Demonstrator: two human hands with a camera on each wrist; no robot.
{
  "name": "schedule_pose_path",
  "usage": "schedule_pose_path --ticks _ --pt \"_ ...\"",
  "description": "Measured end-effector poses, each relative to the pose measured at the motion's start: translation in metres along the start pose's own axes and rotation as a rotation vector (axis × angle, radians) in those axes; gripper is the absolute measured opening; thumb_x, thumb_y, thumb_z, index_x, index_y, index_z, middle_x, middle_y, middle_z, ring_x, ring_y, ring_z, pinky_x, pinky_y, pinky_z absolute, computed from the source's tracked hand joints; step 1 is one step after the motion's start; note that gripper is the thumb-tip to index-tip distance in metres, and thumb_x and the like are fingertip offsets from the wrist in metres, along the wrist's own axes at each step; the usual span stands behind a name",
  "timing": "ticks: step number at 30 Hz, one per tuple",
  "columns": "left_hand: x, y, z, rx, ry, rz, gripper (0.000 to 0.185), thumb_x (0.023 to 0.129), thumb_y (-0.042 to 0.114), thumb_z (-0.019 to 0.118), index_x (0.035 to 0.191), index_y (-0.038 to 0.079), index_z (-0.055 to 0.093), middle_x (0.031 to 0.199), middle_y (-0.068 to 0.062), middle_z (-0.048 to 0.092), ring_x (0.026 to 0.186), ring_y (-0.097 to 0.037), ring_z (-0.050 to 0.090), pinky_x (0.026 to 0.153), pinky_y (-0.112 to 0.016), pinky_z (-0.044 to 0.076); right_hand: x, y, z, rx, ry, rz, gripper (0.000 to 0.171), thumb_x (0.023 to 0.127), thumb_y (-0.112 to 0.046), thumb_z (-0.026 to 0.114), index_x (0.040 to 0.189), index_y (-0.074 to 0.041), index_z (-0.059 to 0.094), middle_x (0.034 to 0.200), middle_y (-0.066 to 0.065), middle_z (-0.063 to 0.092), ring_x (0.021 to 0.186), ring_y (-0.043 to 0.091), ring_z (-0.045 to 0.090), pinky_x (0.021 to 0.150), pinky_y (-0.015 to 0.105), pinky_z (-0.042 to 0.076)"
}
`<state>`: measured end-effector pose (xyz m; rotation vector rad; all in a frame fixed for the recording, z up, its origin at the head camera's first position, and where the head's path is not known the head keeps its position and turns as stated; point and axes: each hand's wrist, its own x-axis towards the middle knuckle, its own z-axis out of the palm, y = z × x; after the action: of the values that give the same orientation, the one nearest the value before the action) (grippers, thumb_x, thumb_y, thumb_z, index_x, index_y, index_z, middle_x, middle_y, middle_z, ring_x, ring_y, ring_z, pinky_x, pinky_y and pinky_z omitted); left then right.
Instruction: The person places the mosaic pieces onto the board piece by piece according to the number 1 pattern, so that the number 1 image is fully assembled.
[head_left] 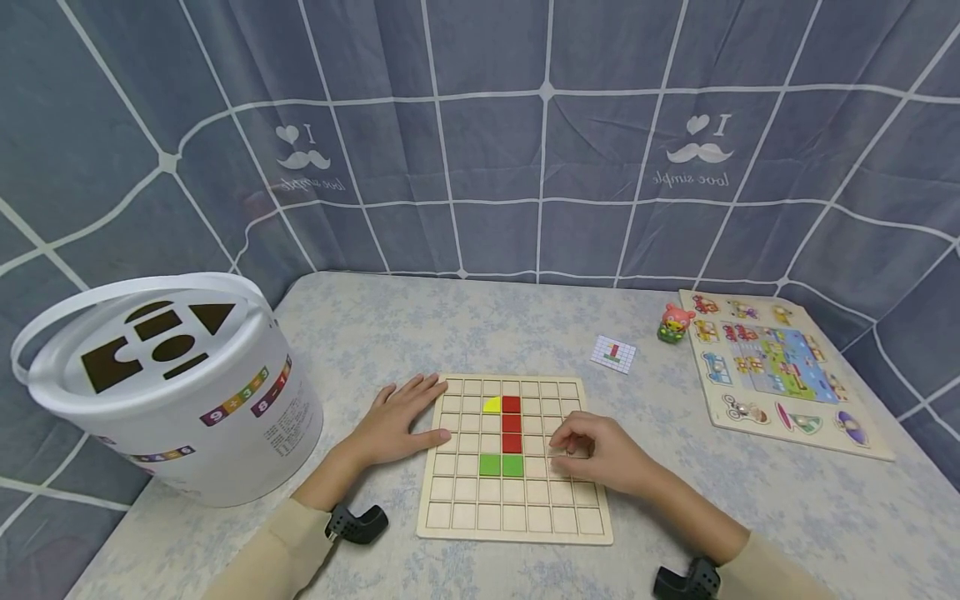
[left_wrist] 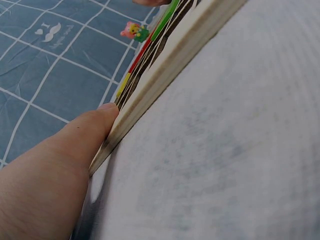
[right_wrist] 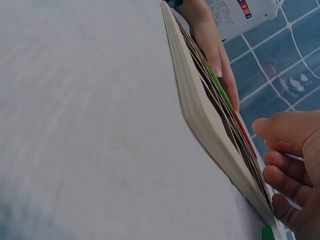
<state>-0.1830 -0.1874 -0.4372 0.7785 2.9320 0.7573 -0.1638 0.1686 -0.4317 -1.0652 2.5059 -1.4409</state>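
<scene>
A wooden grid board (head_left: 457,517) lies on the table. In its cells sit a yellow piece with one curved side (head_left: 492,406), red squares (head_left: 512,423) in a column beside and below it, and two green squares (head_left: 490,465) at the column's foot. My left hand (head_left: 400,423) is at the board's left edge, fingers spread, thumb on the rim. Over the board's right side is my right hand (head_left: 603,454), fingers loosely bent. The right wrist view shows a gap between its thumb (right_wrist: 280,125) and fingers, with nothing seen held there.
A small pattern card (head_left: 613,354) lies behind the board. Farther right are a pink-and-green toy figure (head_left: 674,323) and a wooden picture puzzle (head_left: 795,433). A white bucket (head_left: 247,442) with shaped holes in its lid stands at left. A grey-blue checked curtain (head_left: 495,150) hangs behind the table.
</scene>
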Motion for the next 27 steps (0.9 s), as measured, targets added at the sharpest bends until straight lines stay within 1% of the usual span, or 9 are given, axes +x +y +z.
schedule_pose_path --ticks 4,10,15,27 --pt "0.0 0.0 0.0 0.004 -0.002 -0.004 0.08 0.089 0.055 0.061 0.153 0.014 0.036 0.157 -0.008 0.029 0.146 -0.03 0.02 0.112 -0.062 0.009 -0.004 0.003 -0.005 -0.002 0.024 -0.007 0.013 0.083 -0.013 0.079 0.092 -0.012 0.07 0.084 0.001 0.063 0.073 0.018 0.056 0.061 0.026 0.047" --pt "0.0 -0.001 0.001 0.013 0.0 -0.006 0.08 0.089 0.055 0.061 0.153 0.014 0.036 0.158 -0.008 0.029 0.146 -0.029 0.02 0.112 -0.061 0.009 -0.009 0.005 -0.014 -0.031 0.049 0.01 0.012 0.084 -0.011 0.078 0.093 -0.014 0.07 0.084 -0.005 0.063 0.075 0.015 0.057 0.066 0.027 0.046" --pt "0.0 -0.001 0.001 0.01 -0.006 -0.008 0.08 0.089 0.055 0.061 0.153 0.015 0.036 0.158 -0.007 0.029 0.147 -0.029 0.019 0.112 -0.061 0.009 -0.013 0.006 -0.021 -0.06 0.071 0.032 0.012 0.085 -0.011 0.077 0.093 -0.015 0.07 0.084 -0.009 0.062 0.074 0.012 0.057 0.066 0.028 0.046" --pt "0.001 -0.001 0.001 0.009 -0.005 -0.009 0.08 0.089 0.055 0.061 0.153 0.015 0.035 0.158 -0.007 0.029 0.147 -0.029 0.019 0.112 -0.061 0.009 -0.025 0.012 -0.035 -0.103 0.102 0.071 0.012 0.084 -0.012 0.078 0.093 -0.016 0.07 0.084 -0.011 0.062 0.075 0.01 0.056 0.067 0.027 0.045"
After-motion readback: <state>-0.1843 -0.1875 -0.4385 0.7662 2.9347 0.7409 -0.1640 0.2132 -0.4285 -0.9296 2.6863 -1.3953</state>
